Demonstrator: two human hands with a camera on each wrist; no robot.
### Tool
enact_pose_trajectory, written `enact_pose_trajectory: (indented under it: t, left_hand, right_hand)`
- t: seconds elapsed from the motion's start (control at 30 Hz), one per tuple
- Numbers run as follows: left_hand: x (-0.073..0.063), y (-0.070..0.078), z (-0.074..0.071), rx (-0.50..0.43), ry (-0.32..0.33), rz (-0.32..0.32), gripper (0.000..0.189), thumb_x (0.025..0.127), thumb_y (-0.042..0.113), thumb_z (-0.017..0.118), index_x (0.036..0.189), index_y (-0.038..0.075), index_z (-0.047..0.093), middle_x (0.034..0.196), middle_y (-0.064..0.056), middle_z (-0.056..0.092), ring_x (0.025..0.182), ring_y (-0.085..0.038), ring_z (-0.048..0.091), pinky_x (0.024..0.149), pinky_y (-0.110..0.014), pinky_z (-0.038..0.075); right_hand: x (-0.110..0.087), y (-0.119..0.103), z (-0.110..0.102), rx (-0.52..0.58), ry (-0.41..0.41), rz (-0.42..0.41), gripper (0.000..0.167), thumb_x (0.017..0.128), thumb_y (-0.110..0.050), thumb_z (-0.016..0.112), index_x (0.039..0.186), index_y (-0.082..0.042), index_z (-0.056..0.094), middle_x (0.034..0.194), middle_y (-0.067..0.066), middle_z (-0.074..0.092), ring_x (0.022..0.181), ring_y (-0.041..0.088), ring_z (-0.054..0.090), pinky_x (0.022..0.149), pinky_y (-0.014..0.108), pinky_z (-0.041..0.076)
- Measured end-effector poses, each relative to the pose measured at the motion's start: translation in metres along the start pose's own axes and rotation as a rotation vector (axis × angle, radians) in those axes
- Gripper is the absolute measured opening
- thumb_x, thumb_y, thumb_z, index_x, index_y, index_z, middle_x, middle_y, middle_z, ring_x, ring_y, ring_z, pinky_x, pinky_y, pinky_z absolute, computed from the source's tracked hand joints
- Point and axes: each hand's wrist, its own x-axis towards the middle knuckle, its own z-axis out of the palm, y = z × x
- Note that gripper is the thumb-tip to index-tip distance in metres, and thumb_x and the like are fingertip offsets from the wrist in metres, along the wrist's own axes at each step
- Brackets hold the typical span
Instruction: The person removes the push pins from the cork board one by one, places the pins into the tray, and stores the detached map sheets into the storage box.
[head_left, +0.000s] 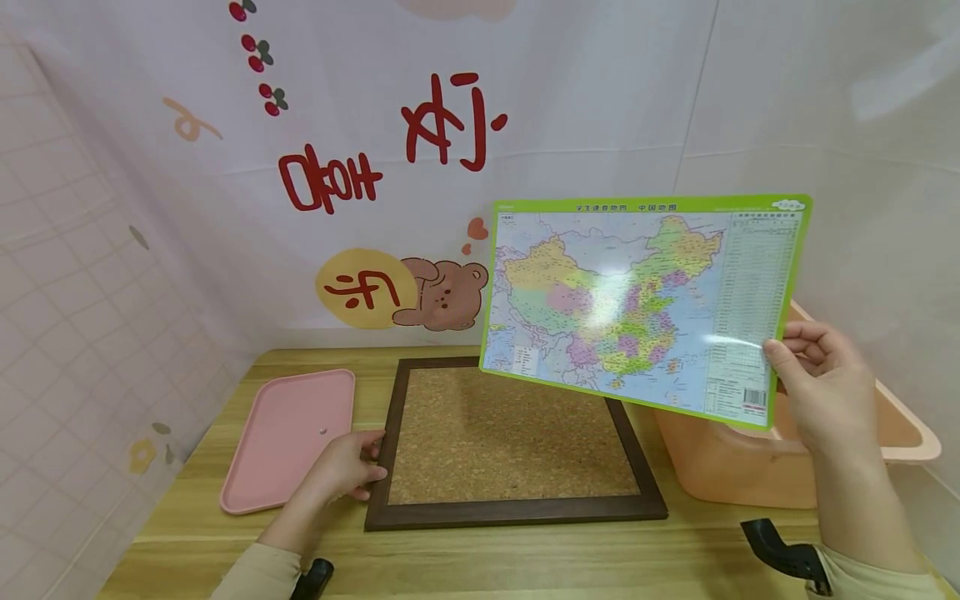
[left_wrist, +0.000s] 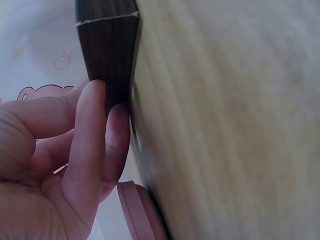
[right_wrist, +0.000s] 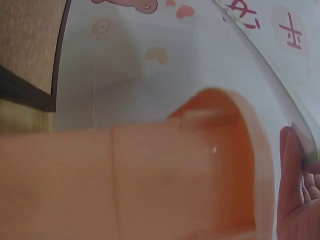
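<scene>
Brown frame edge (head_left: 391, 442) touches left hand (head_left: 347, 467) (right hand (head_left: 831, 385) holds map (head_left: 622, 308) clear)

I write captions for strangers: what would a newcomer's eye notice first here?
Probably the glossy, green-bordered rectangular map, held up in the right hand. Next, the dark-framed rectangular cork board on the wood-grained table, its left edge touched by the left hand.
</scene>
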Motion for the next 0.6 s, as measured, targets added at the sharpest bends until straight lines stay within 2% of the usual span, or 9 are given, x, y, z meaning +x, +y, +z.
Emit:
enact_pose_trajectory:
  t: [0.1,0.33,0.47,0.6]
  left_hand:
    - [0.000,0.001,0.000,0.001,-0.001,0.001,0.065,0.081,-0.013,0.072,0.141,-0.007,0.048,0.106,-0.013,0.055,0.065,-0.021,0.058,0.051,-0.037,0.056]
    - [-0.001,0.001,-0.001,-0.001,-0.004,0.002,0.066,0.081,-0.013,0.072,0.142,-0.007,0.048,0.105,-0.013,0.055,0.065,-0.020,0.059,0.051,-0.037,0.056]
    - [-0.001,0.002,-0.001,-0.003,-0.004,0.002,0.066,0.081,-0.013,0.072,0.142,-0.007,0.048,0.106,-0.013,0.055,0.064,-0.021,0.059,0.051,-0.037,0.056]
    - [-0.002,0.001,-0.001,-0.004,0.000,0.008,0.065,0.081,-0.013,0.072,0.141,-0.007,0.048,0.105,-0.013,0.055,0.066,-0.020,0.059,0.050,-0.037,0.056]
  right_hand:
    - [0.002,-0.001,-0.010,-0.047,0.040,0.026,0.015,0.094,0.001,0.063,0.099,-0.014,0.061,0.085,-0.005,0.061,0.071,0.000,0.062,0.058,0.011,0.051]
    - [0.009,0.002,-0.032,-0.283,0.144,0.094,0.016,0.099,-0.011,0.059,0.101,-0.026,0.057,0.089,-0.014,0.057,0.073,-0.005,0.057,0.057,0.008,0.046]
    - [0.014,0.004,-0.042,-0.282,0.214,0.132,0.015,0.099,-0.013,0.058,0.102,-0.027,0.056,0.091,-0.014,0.057,0.075,-0.004,0.056,0.056,0.008,0.045]
    - [0.017,0.005,-0.053,-0.144,0.285,0.144,0.016,0.099,-0.008,0.057,0.103,-0.024,0.055,0.092,-0.010,0.055,0.075,-0.001,0.055,0.055,0.007,0.045]
